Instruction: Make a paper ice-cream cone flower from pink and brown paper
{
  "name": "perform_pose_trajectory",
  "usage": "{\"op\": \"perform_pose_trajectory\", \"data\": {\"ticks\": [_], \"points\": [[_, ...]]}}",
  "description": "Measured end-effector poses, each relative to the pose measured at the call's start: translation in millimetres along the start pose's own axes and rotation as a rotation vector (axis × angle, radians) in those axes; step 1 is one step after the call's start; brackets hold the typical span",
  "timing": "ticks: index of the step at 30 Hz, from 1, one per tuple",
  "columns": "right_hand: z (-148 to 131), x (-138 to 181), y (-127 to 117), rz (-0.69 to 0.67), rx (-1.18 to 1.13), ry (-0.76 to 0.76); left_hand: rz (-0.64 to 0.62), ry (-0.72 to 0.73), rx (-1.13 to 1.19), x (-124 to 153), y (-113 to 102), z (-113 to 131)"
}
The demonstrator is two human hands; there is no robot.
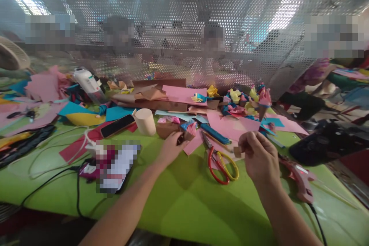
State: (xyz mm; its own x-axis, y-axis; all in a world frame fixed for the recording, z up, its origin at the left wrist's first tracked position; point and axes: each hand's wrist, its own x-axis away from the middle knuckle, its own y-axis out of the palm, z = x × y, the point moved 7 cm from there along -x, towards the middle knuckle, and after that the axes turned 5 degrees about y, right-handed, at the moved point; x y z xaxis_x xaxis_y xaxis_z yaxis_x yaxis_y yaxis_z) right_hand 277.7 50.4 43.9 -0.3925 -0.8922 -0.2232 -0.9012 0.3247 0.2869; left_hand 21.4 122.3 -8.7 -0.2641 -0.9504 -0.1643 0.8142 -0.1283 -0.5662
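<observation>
Near the middle of the table, my left hand (172, 148) is closed around a small brown paper cone (188, 135) topped with crumpled pink paper. The fingers hide part of the cone. Raised slightly to the right, my right hand (259, 157) pinches a small piece of brown paper (237, 151) between thumb and fingers. Between the hands lie scissors (219, 163) with one red and one yellow handle. A blue cutter-like tool (215, 133) rests just beyond them. To the right of my right hand is a pink glue gun (300, 182) with a black cord.
A cream paper roll (145, 122), a dark phone (118, 125) and a second phone (119, 169) lie left on the green table (178, 207). Coloured paper and paper cones (263, 102) line the back, before a perforated metal screen (173, 38). A black object (319, 142) sits right.
</observation>
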Motion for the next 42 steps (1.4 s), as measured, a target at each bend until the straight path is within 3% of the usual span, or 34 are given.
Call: {"op": "perform_pose_trajectory", "data": {"ticks": [7,10,14,16,20,25,30,35,42], "points": [[11.7,2.9,12.0,-0.092,0.107,0.065,-0.105,0.030,-0.377,4.8,5.6,4.1],[21.1,5.7,16.0,-0.132,0.114,0.135,-0.032,0.078,-0.522,4.9,-2.9,11.2],[33.6,12.2,23.1,-0.177,0.107,0.212,0.217,0.301,-0.394,10.8,-18.7,37.8],[39.3,16.6,26.9,-0.184,0.072,0.252,0.271,0.388,-0.269,17.7,-19.5,51.9],[52.3,26.0,36.0,-0.217,-0.029,0.380,0.229,0.500,-0.117,35.3,-3.6,82.5],[65.0,43.1,56.7,-0.357,-0.204,0.533,0.090,0.636,-0.186,49.3,28.7,114.1],[63.8,54.6,64.3,-0.348,-0.366,0.595,0.105,0.602,-0.315,27.1,41.0,121.1],[49.0,54.6,71.7,-0.488,-0.373,0.684,0.231,0.576,-0.345,-0.4,35.6,126.7],[50.0,56.7,68.2,-0.484,-0.471,0.750,0.310,0.585,-0.448,-0.5,35.9,129.4]]}}
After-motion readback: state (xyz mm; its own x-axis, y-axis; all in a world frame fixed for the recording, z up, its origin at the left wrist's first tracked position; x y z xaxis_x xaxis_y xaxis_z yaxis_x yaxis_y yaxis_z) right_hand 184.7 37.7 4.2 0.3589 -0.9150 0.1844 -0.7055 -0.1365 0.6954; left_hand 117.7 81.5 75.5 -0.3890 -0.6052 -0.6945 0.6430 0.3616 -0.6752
